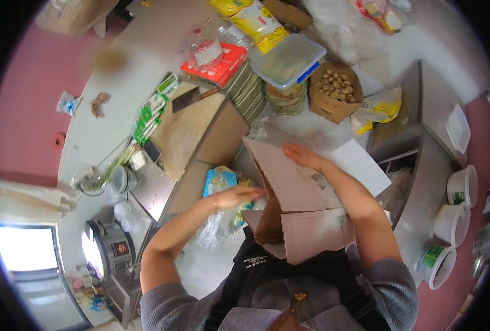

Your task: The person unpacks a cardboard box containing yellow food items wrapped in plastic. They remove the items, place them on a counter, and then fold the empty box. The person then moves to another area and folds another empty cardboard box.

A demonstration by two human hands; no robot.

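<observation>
In front of my torso is a brown cardboard box (301, 178), tilted, its flaps spread and its opening turned to the left. My right hand (303, 156) lies flat against the box's far panel, and the forearm runs along its right side, so the box is held between arm and body. My left hand (241, 196) reaches towards the open flaps with fingers extended and somewhat blurred. Its fingertips are at the flap's edge; whether they touch cannot be told. Nothing shows in that palm. The inside of the box is mostly in shadow.
Left stands a worktop with a cutting board (183, 132), a cleaver (186, 99) and a phone (152, 150). Below it hang plastic bags (218, 223). Ahead are a paper sack of potatoes (335, 89) and a lidded plastic bin (288, 60). White tubs (452, 223) line the steel counter at right.
</observation>
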